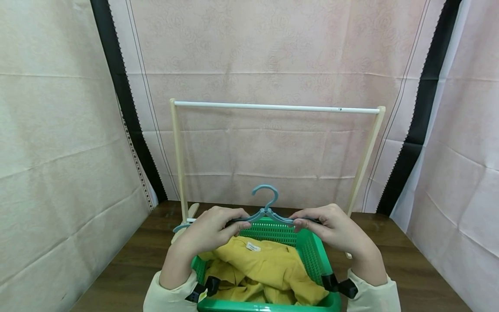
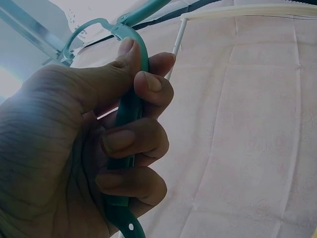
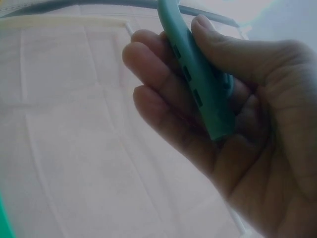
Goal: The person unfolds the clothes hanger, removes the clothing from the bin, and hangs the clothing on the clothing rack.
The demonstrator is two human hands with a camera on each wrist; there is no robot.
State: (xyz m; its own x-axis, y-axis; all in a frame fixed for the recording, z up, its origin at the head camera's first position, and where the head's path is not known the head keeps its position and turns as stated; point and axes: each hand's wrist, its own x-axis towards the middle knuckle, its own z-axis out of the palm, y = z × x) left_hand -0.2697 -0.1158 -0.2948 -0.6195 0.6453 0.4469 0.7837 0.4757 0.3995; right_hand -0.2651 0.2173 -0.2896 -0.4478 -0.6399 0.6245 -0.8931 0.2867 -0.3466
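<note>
A blue clothes hanger (image 1: 266,209) is held up over the green basket (image 1: 325,260), its hook pointing upward. My left hand (image 1: 212,227) grips the hanger's left arm, and the left wrist view shows the fingers (image 2: 136,141) curled round it with the thumb on top. On the other side, my right hand (image 1: 331,227) pinches the right arm between thumb and fingers; the arm's slotted end (image 3: 213,116) lies across the palm in the right wrist view. Below both hands, a crumpled yellow garment (image 1: 269,264) with a white neck label (image 1: 253,246) lies in the basket.
A rack with a white rail (image 1: 273,106) and cream posts (image 1: 364,162) stands behind the basket on the dark wooden table (image 1: 117,277). Pale cloth (image 1: 273,52) with black strips (image 1: 128,104) surrounds the back and sides.
</note>
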